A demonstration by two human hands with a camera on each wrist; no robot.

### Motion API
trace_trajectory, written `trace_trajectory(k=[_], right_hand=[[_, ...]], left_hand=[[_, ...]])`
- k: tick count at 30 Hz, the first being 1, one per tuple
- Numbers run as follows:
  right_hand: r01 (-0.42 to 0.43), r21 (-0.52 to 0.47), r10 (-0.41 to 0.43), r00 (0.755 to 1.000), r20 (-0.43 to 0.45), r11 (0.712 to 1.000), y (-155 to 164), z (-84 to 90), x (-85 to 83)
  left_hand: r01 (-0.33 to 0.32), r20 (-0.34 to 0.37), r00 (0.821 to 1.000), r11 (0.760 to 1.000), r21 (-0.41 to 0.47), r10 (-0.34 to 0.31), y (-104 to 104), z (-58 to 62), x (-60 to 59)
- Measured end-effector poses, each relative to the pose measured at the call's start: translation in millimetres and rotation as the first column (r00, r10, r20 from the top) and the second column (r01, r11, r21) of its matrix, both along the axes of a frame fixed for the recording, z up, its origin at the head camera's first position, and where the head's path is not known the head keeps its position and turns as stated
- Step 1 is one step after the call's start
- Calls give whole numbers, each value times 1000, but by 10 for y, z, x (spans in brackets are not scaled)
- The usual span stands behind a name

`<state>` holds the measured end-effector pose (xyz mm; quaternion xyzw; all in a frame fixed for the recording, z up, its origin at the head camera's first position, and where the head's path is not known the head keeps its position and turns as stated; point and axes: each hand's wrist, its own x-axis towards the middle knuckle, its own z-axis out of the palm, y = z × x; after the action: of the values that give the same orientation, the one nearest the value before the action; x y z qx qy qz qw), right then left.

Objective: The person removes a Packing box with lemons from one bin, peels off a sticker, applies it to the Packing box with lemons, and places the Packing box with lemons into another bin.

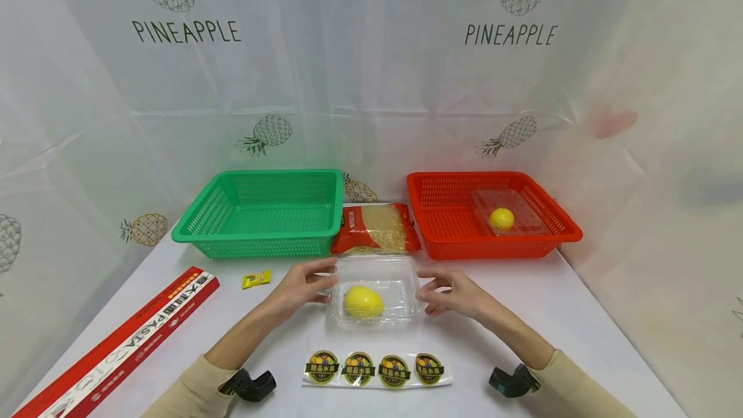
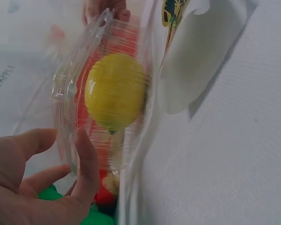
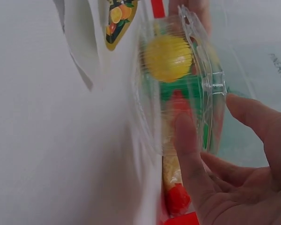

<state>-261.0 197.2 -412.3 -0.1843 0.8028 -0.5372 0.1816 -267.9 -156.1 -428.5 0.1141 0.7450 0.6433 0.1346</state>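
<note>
A clear plastic clamshell box (image 1: 397,276) with a yellow lemon (image 1: 363,302) inside sits on the white table in front of me. My left hand (image 1: 302,286) holds its left side, thumb against the wall and a finger along the lid's edge. My right hand (image 1: 449,292) holds the right side the same way. In the left wrist view the thumb of the left hand (image 2: 82,164) presses the box (image 2: 70,93) beside the lemon (image 2: 114,91). In the right wrist view the right hand (image 3: 234,187) has its thumb on the box (image 3: 210,84) below the lemon (image 3: 168,58).
A strip of round fruit stickers (image 1: 377,369) lies nearer me. Behind stand a green basket (image 1: 191,231), a pasta bag (image 1: 374,228) and a red basket (image 1: 569,231) holding another boxed lemon (image 1: 502,218). A long red pasta carton (image 1: 116,347) and a small yellow packet (image 1: 256,279) lie left.
</note>
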Motion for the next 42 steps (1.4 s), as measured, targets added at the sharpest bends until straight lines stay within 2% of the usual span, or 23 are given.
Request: trace_trajectory(k=[4,6,9,11,15,19,22,23,25,26,28,30,32,34,36,39,42], right_hand=[[-11,42,12,1000,-23,999,25,5,26],[-24,68,26,999,-30,997,54,9,45],[-63,103,68,997,-41,993,104,17,87],[-106,126,113,992,-51,986,136,21,118],[-187,185,206,975,-89,965,171,29,183],[-247,228,283,949,-142,942,160,9,243],[-307,229,350,920,-177,924,129,-20,285],[-326,231,370,910,-185,917,116,-28,298],[-354,241,401,895,-192,904,93,-43,316],[-361,248,411,891,-194,899,82,-46,321],[-364,270,421,886,-195,891,67,-55,322],[-361,291,422,887,-187,886,53,-59,319],[-359,306,423,889,-177,882,43,-65,314],[-363,316,427,889,-164,877,35,-74,309],[-372,320,436,886,-158,872,30,-82,305],[-380,316,440,886,-148,869,25,-90,296],[-386,309,442,886,-138,869,16,-99,285]], left_hand=[[-6,-25,1000,1000,-20,5,5,-2,12],[-19,-54,998,998,-59,16,9,6,23],[-52,-133,991,985,-162,31,13,27,43],[-90,-204,978,967,-240,40,18,50,61],[-168,-337,940,927,-335,48,37,111,93],[-199,-420,906,921,-334,43,73,171,144],[-238,-511,859,916,-323,43,122,208,224],[-250,-545,837,916,-313,42,143,220,258],[-231,-596,803,929,-290,14,196,248,339],[-200,-612,791,940,-276,-11,228,262,381],[-95,-626,775,962,-255,-89,300,288,472],[37,-617,761,963,-266,-200,379,299,565],[141,-596,742,941,-307,-306,461,292,658],[215,-567,717,902,-374,-406,542,272,746],[257,-527,697,856,-450,-486,616,241,820],[243,-505,647,782,-574,-572,702,176,887],[165,-510,592,714,-681,-624,738,96,922]])
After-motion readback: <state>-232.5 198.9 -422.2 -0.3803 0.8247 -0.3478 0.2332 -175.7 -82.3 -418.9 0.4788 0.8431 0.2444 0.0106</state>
